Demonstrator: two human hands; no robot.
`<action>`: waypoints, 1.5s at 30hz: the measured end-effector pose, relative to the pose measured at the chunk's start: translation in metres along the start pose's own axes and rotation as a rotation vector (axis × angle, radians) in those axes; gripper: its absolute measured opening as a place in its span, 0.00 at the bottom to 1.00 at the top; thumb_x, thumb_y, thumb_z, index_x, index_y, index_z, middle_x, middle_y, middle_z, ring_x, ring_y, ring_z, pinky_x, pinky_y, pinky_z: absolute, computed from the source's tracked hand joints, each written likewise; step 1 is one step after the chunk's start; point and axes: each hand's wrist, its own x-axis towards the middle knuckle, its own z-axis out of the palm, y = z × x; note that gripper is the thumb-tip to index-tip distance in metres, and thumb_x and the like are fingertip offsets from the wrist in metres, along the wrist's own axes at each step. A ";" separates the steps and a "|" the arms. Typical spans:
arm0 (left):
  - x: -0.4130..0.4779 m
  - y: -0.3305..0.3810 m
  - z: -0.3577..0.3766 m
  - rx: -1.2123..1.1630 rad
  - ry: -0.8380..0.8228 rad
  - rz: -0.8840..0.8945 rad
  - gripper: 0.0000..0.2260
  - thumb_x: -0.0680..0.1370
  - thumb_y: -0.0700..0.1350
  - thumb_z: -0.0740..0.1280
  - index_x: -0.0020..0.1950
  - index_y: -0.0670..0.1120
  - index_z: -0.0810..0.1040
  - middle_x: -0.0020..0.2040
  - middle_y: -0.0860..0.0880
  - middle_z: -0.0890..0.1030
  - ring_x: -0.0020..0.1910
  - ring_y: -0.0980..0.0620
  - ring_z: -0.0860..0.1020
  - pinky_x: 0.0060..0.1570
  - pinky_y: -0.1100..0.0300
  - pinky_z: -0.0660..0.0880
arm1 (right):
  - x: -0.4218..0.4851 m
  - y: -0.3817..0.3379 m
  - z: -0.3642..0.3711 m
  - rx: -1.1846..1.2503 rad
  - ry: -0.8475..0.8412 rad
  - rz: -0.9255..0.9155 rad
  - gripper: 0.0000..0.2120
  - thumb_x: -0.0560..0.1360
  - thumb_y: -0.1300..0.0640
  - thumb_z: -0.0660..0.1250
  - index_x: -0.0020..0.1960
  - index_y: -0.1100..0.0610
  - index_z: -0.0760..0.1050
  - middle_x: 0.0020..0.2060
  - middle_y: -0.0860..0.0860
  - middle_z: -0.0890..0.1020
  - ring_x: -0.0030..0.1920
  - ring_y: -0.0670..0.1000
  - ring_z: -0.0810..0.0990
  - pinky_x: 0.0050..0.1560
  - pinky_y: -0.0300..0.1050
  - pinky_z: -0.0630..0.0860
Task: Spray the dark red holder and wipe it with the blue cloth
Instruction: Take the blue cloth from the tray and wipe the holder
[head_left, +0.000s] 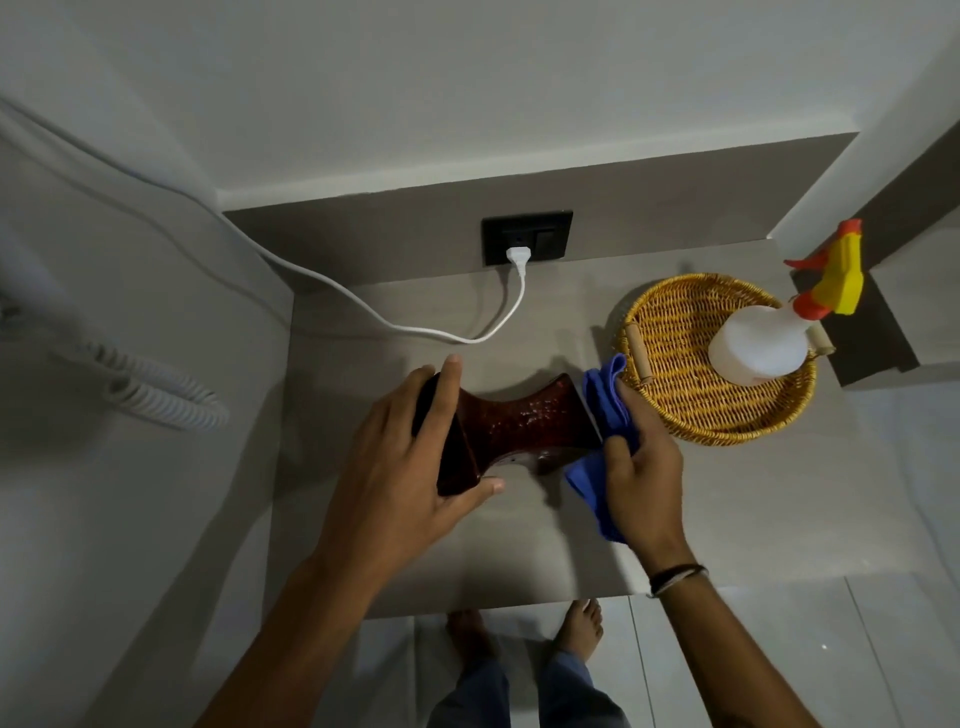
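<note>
The wicker basket (691, 415) at the worktop's (467, 561) right holds a white spray bottle (756, 347), nozzle away from you; a white cord (363, 306) runs to the wall socket (526, 237). The dark red holder (524, 423) lies mid-worktop on its side, long axis left–right. Your left hand (405, 462) fingers clamp its left end; your right hand (641, 467) presses the bunched blue cloth (602, 400) against its right end.

Left hand (415, 457) at frame centre, fingers (449, 384) curled in a clamp; right hand (641, 462) centre-right — closed in a grip, wrist banded.
</note>
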 end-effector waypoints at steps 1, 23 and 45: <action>-0.002 0.000 0.001 -0.013 0.008 -0.011 0.53 0.70 0.69 0.73 0.87 0.47 0.55 0.78 0.40 0.67 0.72 0.39 0.71 0.67 0.39 0.76 | -0.008 -0.001 0.001 -0.011 0.026 -0.092 0.30 0.79 0.76 0.61 0.80 0.60 0.68 0.77 0.57 0.74 0.77 0.53 0.73 0.80 0.52 0.69; 0.009 0.003 0.002 -0.023 0.034 0.008 0.59 0.57 0.71 0.81 0.74 0.34 0.72 0.62 0.34 0.81 0.58 0.32 0.82 0.56 0.37 0.79 | -0.041 -0.022 0.015 -0.107 -0.508 -0.654 0.38 0.77 0.72 0.59 0.85 0.56 0.57 0.86 0.52 0.56 0.86 0.56 0.57 0.85 0.57 0.60; 0.009 -0.005 -0.013 -0.431 -0.008 -0.392 0.54 0.58 0.78 0.76 0.77 0.54 0.66 0.62 0.54 0.77 0.56 0.57 0.78 0.50 0.64 0.75 | 0.014 0.030 -0.025 0.007 -0.217 0.012 0.32 0.79 0.78 0.59 0.79 0.57 0.69 0.74 0.58 0.77 0.70 0.56 0.79 0.73 0.59 0.77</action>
